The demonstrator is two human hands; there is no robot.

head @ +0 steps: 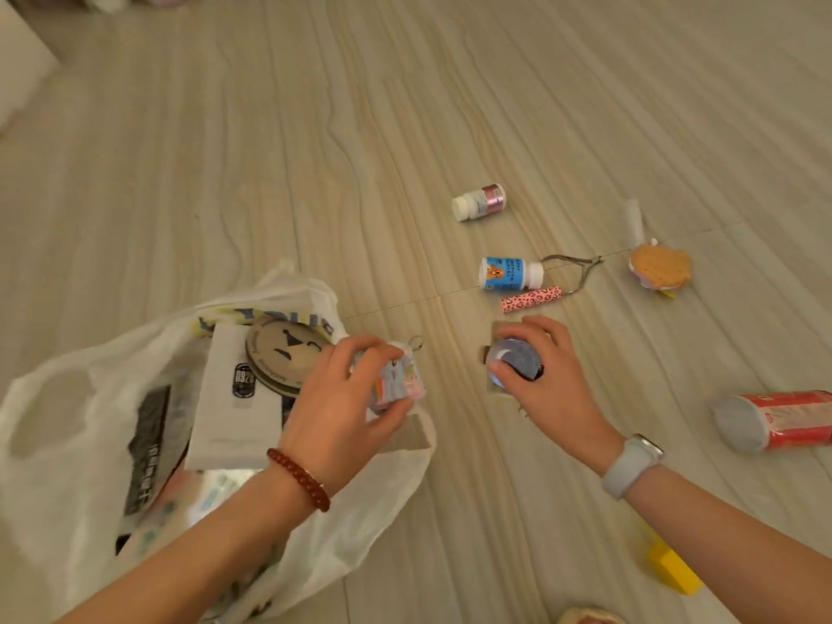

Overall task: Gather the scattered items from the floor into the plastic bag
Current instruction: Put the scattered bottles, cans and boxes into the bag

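A white plastic bag [58, 425] lies open on the floor at the left, with a round tin [279, 353] and flat packets inside. My left hand [346, 398] holds a small pastel keychain pouch [398, 382] just over the bag's right rim. My right hand [547, 376] grips a round bluish item on a brown card [515, 360] on the floor. Beyond it lie a pink leopard-print tube [531, 299], a blue-labelled white bottle [508, 273], a pink-labelled bottle [479, 202], metal nippers [574, 268] and a biscuit-shaped toy [659, 267].
A red and grey can [774, 418] lies at the right edge. A yellow block [673, 571] sits by my right forearm. A clear wrapped tube [634, 218] lies behind the biscuit toy. White furniture [18, 65] stands at the far left. The floor is pale wood-grain.
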